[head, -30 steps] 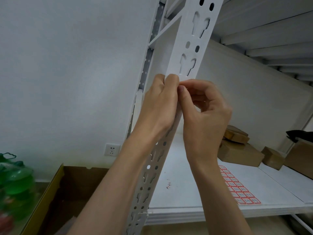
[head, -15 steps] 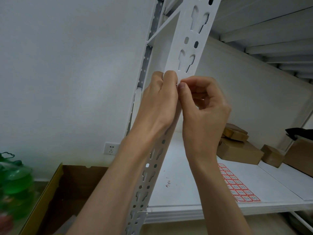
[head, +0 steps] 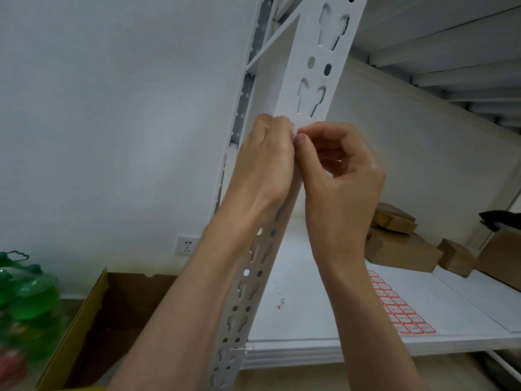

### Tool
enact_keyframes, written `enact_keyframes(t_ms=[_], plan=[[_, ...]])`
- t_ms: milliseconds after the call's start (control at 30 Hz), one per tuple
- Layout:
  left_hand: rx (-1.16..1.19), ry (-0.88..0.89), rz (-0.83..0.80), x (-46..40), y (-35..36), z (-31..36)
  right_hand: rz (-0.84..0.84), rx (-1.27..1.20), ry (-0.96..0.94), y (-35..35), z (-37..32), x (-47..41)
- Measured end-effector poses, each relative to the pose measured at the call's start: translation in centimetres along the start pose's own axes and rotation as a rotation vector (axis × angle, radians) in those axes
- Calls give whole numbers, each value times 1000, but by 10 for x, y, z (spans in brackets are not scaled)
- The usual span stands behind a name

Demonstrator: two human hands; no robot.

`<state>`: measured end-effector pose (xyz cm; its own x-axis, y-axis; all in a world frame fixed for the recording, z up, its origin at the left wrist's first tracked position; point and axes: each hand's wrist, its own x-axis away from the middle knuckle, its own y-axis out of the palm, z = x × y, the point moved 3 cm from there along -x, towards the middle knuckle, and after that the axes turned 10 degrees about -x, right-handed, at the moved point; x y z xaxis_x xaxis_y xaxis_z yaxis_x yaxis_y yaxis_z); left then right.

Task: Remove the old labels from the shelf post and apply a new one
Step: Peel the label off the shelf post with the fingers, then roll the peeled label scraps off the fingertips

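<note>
Shelf post (head: 313, 80), white slotted metal with keyhole cutouts, leans between both hands; the left hand (head: 262, 167) wraps it, fingers closed on its edge. Right hand (head: 341, 176) pinches thumb to fingertips at the post face, touching the left; whether a label sits in the pinch can't be told. Red-bordered label sheet (head: 400, 306) lies flat on the white shelf (head: 310, 320).

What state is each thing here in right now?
Left hand: pressed against the shelf post, fingers curled.
Right hand: thumb and fingertip pinching at the post's face.
Shelf post: upright; any label is hidden by the fingers.
Label sheet: lying flat on the shelf.
Cardboard box: open.
</note>
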<state>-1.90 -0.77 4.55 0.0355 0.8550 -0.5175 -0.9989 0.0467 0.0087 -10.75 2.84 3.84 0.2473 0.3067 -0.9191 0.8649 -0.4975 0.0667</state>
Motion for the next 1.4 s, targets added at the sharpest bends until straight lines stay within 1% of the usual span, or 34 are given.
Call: enact_keyframes(t_ms=[100, 233, 333, 433, 600, 700, 800, 900, 1000, 1100, 1267, 1333, 1400], plan=[[9, -1, -53, 1, -2, -4, -6, 17, -13, 0, -1, -1], [135, -3, -142, 2, -14, -9, 1, 22, -17, -3, -2, -2], [91, 31, -143, 1, -23, -12, -7, 54, -35, -4, -2, -3], [27, 68, -55, -5, -33, -13, -34, 90, -72, -3, -3, -3], [-68, 184, 91, -11, -47, -16, -63, 152, -149, 0, -4, -3], [-108, 260, 148, -10, -50, -16, -39, 167, -168, 3, -4, -1], [-89, 305, 211, -9, -58, -14, -7, 191, -180, 6, -6, 0], [-93, 345, 255, -8, -66, -11, 17, 187, -147, 11, -6, 0], [-134, 375, 264, -5, -69, -4, 32, 143, -52, 14, -4, 0], [-178, 428, 216, 0, -70, 6, 7, 90, 6, 13, -6, -2], [-295, 518, 125, 9, -66, 21, -183, -263, 144, -7, -15, -12], [-335, 541, 123, 13, -62, 25, -265, -350, 199, -16, -19, -14], [-376, 555, 135, 17, -57, 27, -309, -378, 227, -24, -19, -14]])
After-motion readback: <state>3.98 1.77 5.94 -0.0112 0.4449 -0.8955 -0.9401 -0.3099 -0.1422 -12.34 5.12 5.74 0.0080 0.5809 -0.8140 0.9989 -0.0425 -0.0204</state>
